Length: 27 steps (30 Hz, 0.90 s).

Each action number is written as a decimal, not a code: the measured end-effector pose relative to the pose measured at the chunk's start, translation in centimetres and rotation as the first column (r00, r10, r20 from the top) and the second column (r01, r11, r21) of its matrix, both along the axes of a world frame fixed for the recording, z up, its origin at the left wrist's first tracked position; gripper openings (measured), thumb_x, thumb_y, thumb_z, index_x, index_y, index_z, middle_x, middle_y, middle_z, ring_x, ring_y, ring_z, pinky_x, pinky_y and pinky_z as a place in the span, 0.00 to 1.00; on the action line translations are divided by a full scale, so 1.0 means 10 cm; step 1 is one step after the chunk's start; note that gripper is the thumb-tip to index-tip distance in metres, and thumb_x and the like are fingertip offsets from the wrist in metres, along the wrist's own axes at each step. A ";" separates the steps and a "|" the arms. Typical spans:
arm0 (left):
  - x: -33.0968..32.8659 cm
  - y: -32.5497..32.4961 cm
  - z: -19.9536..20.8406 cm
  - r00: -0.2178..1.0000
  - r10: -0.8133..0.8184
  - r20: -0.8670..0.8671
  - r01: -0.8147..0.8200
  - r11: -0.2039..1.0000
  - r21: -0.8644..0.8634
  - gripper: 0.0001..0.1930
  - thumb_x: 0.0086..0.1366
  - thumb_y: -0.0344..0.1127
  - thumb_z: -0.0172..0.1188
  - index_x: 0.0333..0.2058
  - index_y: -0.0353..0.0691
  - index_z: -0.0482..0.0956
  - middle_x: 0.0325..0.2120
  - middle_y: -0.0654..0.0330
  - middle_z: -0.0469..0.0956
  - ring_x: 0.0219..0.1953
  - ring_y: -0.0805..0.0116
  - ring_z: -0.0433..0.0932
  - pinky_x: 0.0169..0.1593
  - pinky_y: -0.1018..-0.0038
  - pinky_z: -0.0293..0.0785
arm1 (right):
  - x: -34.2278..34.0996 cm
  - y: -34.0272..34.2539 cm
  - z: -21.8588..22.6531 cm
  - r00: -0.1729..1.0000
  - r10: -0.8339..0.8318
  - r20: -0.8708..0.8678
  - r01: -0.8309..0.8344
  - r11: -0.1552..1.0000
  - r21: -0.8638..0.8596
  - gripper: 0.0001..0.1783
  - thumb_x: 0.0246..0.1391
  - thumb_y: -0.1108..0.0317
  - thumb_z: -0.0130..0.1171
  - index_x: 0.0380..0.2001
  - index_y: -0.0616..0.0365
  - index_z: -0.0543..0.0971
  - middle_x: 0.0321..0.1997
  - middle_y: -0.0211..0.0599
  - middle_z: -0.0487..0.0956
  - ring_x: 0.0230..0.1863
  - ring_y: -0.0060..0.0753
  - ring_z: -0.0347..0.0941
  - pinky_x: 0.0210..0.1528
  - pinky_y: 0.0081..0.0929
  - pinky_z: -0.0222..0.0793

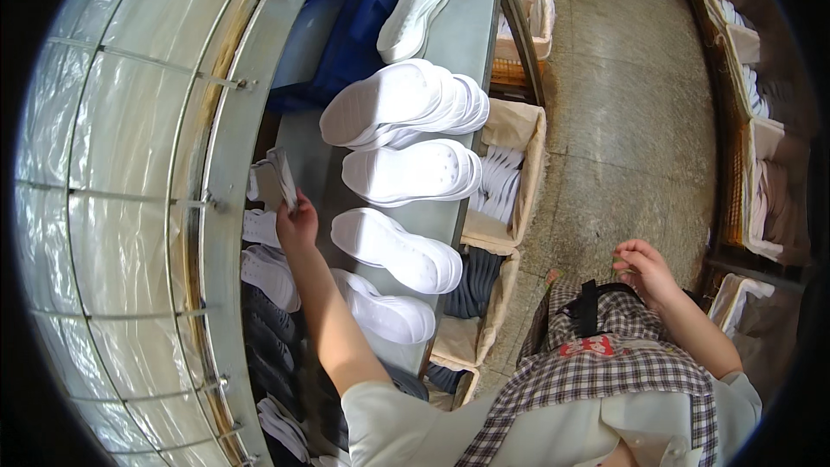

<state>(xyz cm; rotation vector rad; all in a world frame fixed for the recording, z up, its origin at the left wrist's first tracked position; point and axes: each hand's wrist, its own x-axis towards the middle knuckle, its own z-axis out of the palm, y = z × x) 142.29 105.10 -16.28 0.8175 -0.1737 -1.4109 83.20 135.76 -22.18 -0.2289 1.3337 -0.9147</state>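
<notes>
My left hand (298,222) reaches out over the far left side of the bench and grips a white shoe sole (277,176) by its near end. That sole is tilted up, with its greyish face and pale rim showing. Beside my left forearm, stacks of white soles lie on the bench top: a large fanned stack (393,104), another stack (406,175) below it, and two more stacks (393,249) nearer me. My right hand (644,270) hangs in front of the checked apron, its fingers loosely bent and apart, with nothing visible in them.
A blue crate (333,43) sits at the bench's far left. Cloth-lined baskets (529,182) of soles line the bench's right edge; more baskets (735,43) stand across the aisle (627,121). A wire grid with plastic sheeting (130,207) rises on my left. Dark soles (268,329) lie beside it.
</notes>
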 end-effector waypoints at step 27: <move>-4.17 2.22 0.33 0.737 -0.416 0.532 0.502 0.864 -0.020 0.30 0.70 0.46 0.45 0.61 0.31 0.51 0.58 0.48 0.61 0.59 0.54 0.64 0.60 0.58 0.61 | -0.19 -0.43 1.06 0.814 0.340 0.471 -0.049 0.848 -0.528 0.46 0.48 0.65 0.60 0.67 0.56 0.48 0.64 0.42 0.60 0.63 0.37 0.58 0.64 0.34 0.54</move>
